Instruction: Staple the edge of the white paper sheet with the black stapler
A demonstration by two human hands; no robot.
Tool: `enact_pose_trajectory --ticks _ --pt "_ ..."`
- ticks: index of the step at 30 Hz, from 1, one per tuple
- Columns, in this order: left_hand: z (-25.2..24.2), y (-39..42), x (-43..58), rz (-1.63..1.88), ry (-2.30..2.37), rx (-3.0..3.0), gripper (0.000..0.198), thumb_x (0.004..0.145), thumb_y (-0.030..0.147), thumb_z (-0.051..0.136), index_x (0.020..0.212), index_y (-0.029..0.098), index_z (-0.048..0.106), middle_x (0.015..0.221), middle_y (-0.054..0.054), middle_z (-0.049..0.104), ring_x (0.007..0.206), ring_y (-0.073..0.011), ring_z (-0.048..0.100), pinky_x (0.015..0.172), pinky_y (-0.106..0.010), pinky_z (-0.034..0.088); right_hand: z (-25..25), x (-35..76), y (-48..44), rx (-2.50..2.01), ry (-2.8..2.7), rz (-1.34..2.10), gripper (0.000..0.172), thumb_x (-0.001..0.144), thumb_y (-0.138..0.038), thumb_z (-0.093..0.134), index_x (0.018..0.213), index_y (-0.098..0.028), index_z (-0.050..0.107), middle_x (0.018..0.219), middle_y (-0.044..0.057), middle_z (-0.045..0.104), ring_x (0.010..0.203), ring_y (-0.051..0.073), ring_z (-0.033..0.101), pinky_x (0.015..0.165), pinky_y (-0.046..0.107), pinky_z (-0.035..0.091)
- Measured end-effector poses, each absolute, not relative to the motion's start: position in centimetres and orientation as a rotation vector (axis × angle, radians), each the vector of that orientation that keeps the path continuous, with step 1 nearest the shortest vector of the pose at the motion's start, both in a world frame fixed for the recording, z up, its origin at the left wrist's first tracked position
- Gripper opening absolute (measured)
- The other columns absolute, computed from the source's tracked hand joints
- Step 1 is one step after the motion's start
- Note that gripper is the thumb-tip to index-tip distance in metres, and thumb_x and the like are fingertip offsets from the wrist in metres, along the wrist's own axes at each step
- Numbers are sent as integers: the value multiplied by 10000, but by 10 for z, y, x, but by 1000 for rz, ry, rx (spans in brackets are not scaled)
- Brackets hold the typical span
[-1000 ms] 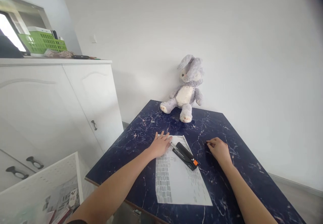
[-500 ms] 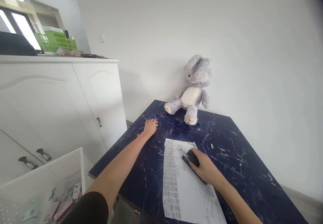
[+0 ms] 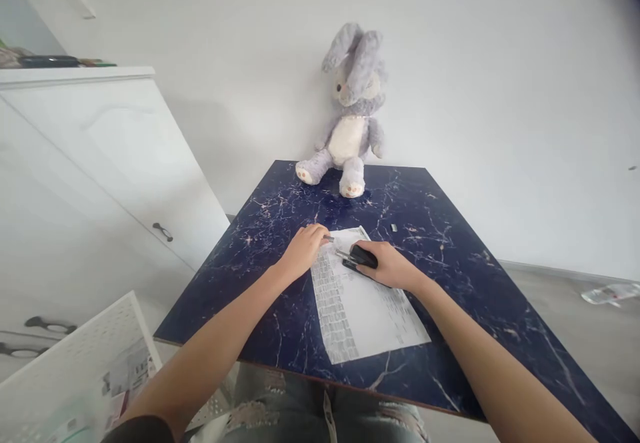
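Note:
My right hand [image 3: 395,264] is closed around a black stapler [image 3: 365,256], held over the printed sheet of paper [image 3: 367,320]. The stapler's metal front end points left, toward my other hand. Between the fingertips of my left hand [image 3: 304,248] is a small grey strip of staples [image 3: 329,238], close to the paper's top left corner. Another short silvery strip [image 3: 393,228] lies on the dark blue marbled table [image 3: 280,336], beyond my right hand.
A plush rabbit [image 3: 347,136] sits at the table's far edge against the wall. White cabinets [image 3: 100,183] stand on the left. A white perforated bin [image 3: 135,316] with packages is at the lower left. A clear plastic item [image 3: 607,293] lies on the floor at right.
My left hand has come from the table's left side to the paper's top left corner, carrying the staples. My right hand keeps hold of the stapler. The view has tilted down and turned right.

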State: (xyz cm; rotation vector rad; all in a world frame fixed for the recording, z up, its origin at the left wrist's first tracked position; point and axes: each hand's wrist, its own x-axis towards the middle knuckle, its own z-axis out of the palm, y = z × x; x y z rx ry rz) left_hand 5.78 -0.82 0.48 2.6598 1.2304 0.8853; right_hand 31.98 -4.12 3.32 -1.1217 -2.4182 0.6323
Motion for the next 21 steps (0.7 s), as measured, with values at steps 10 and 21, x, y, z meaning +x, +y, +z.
enact_pose_trajectory --ticks 10,21 --pt "-4 -16 84 720 986 2805 152 1012 226 489 1062 153 613 1070 -87 688 1016 -231 654 883 -368 484 34 320 -42 -1101 -2409 634 85 855 -229 631 929 -211 595 821 3 650 727 161 569 669 270 390" --pt "-8 -15 87 862 953 2681 128 971 221 575 1039 176 673 1091 -63 733 1056 -230 658 953 -386 481 34 319 -42 -1079 -2394 637 90 853 -216 626 930 -213 580 820 2 642 737 165 569 669 271 378"
